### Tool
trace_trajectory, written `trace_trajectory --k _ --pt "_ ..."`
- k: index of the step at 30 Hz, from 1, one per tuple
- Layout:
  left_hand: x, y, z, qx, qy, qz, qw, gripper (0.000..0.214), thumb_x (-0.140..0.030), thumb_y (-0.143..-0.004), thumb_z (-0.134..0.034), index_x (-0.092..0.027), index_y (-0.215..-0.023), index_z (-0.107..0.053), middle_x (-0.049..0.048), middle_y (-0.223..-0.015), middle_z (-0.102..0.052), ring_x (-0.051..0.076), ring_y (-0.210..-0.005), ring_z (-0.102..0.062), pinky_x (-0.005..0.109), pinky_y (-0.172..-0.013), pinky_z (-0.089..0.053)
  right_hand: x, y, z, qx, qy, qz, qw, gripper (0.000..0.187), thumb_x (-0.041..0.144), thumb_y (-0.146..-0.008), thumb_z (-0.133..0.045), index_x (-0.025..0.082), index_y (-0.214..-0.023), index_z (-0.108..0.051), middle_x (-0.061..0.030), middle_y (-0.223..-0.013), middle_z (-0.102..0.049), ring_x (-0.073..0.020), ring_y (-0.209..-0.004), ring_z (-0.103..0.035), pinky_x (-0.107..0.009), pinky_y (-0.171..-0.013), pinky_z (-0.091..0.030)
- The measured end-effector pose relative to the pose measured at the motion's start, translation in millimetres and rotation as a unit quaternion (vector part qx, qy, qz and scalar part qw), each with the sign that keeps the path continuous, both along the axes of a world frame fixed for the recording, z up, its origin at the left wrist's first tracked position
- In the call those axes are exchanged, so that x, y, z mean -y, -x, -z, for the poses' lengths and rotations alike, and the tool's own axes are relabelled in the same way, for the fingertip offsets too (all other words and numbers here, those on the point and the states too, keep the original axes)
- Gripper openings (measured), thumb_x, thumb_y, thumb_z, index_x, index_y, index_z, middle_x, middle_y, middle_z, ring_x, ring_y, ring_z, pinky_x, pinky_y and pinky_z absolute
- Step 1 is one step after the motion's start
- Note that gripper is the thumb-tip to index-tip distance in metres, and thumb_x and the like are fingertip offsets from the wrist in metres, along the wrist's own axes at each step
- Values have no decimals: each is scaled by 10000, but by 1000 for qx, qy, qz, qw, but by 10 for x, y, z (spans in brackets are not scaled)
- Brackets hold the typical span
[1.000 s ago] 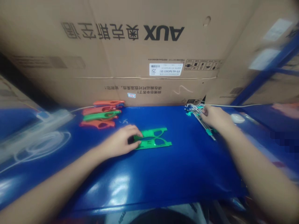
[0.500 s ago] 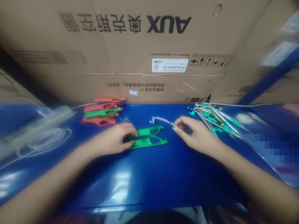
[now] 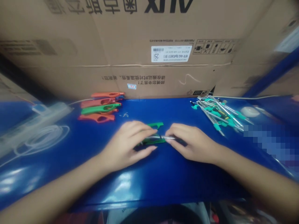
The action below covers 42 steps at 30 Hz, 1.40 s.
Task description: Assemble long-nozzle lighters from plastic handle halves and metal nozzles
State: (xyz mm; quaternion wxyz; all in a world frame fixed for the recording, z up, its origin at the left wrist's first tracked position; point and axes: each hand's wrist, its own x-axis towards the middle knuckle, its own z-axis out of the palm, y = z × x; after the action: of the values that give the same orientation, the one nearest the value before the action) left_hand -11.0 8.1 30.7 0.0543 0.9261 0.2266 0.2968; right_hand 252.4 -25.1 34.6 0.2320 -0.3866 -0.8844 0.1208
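Note:
My right hand [image 3: 190, 140] pinches a thin silvery metal rod [image 3: 168, 137] with pale wires at its left end. The rod lies over the middle of a green plastic casing half [image 3: 158, 125], whose large oval opening is partly covered. A second green half [image 3: 161, 141] shows just below the rod. My left hand [image 3: 133, 140] reaches over the left end of these green pieces. Its thumb and fingers are apart around the wire end, with no firm grip visible. The far ends of the green pieces are hidden behind my left hand.
Orange and green casings [image 3: 100, 109] are stacked at the back left, with small metal bits [image 3: 125, 114] beside them. Metal rods with teal parts [image 3: 217, 113] lie in a heap at the back right. A coiled white cable [image 3: 46, 135] is at left; a cardboard wall [image 3: 112, 56] stands behind.
My right hand has brought the rod leftward over the green casing halves. My left hand has let go of the green pieces and spread its fingers by the wires. The view has tilted down.

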Motion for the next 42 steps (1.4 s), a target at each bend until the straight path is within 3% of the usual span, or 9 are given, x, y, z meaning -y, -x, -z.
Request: trace_trajectory --k 5,15,34,37,42 --pt "50 -47 106 29 4 15 999 250 -277 -922 -692 -230 -1166 -667 52 -1056 -741 204 -994 -649 357 -887 -479 18 42 -7 2 -4 -36 999 140 275 -1018 -487 202 -1034 -606 -52 -969 -676 -163 -875 -621 -268 -752 -468" --pt "76 -71 88 67 34 24 997 113 -249 -924 -684 -221 -1024 -729 26 -924 -762 169 -872 -668 333 -830 -489 30 57 29 30 -30 -58 997 199 294 -1038 -458 200 -1081 -628 -53 -975 -689 -167 -905 -631 -274 -748 -474" --pt "104 -92 109 85 60 40 994 91 -208 -890 -730 -222 -979 -742 9 -854 -753 164 -839 -646 332 -788 -468 38 72 27 68 -53 -81 993 240 276 -1049 -404 179 -1042 -623 -65 -954 -682 -181 -869 -602 -286 -700 -444" --pt "116 -101 107 84 68 41 993 86 -205 -884 -740 -216 -970 -742 6 -857 -756 160 -847 -643 326 -790 -464 47 102 23 101 -24 -74 992 228 273 -1049 -385 175 -1014 -588 -75 -959 -664 -189 -840 -591 -293 -668 -418" --pt "112 -103 132 83 6 43 996 102 -205 -871 -753 -208 -972 -739 0 -859 -766 170 -849 -634 334 -787 -451 87 166 -15 81 104 -39 991 88 244 -996 -468 189 -953 -522 -1 -800 -598 -131 -666 -520 -265 -618 -362"
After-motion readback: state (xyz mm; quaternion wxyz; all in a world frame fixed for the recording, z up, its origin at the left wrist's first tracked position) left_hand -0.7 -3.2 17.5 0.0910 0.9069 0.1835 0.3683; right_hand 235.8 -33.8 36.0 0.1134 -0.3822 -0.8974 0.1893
